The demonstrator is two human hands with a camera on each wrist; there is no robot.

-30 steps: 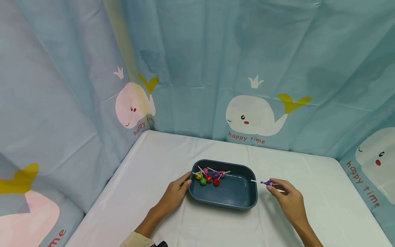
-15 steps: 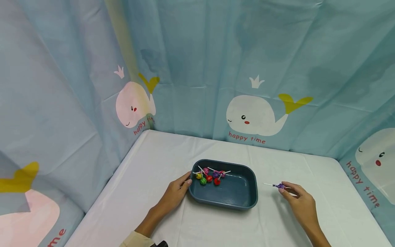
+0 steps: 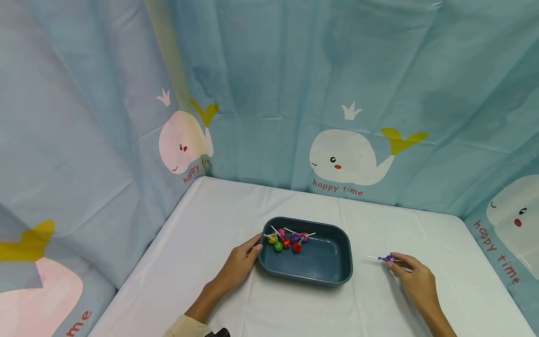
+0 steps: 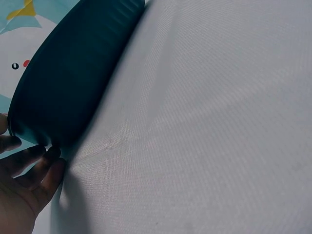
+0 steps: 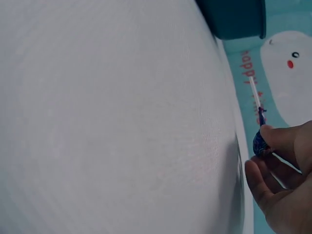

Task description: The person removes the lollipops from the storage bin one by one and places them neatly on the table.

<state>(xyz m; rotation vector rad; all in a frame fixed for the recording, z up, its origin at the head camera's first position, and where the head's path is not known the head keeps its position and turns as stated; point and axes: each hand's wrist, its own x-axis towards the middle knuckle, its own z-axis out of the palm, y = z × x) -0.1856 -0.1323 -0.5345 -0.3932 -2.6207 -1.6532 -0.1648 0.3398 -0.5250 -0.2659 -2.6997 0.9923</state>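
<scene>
A purple-wrapped lollipop (image 3: 388,259) is pinched by its candy end between the thumb and fingers of my right hand (image 3: 416,282). Its white stick points left toward the bin; the right wrist view shows the same lollipop (image 5: 259,144) at the fingertips. My left hand (image 3: 239,264) holds the left end of a dark blue-grey plastic bin (image 3: 320,267), thumb at the rim. In the left wrist view, its fingers reach the outer end wall of the bin (image 4: 63,78). Several lollipops lie inside, toward the left and back, among them a green one (image 3: 278,247) and a red one (image 3: 296,247).
A white cloth (image 3: 236,206) covers the table beneath the bin. Behind and on both sides hangs a blue curtain (image 3: 261,93) printed with whales. My right hand is over the cloth, to the right of the bin.
My right hand has moved right and slightly toward me with the lollipop, from the bin's right rim to over the cloth. The left hand and bin have stayed in place.
</scene>
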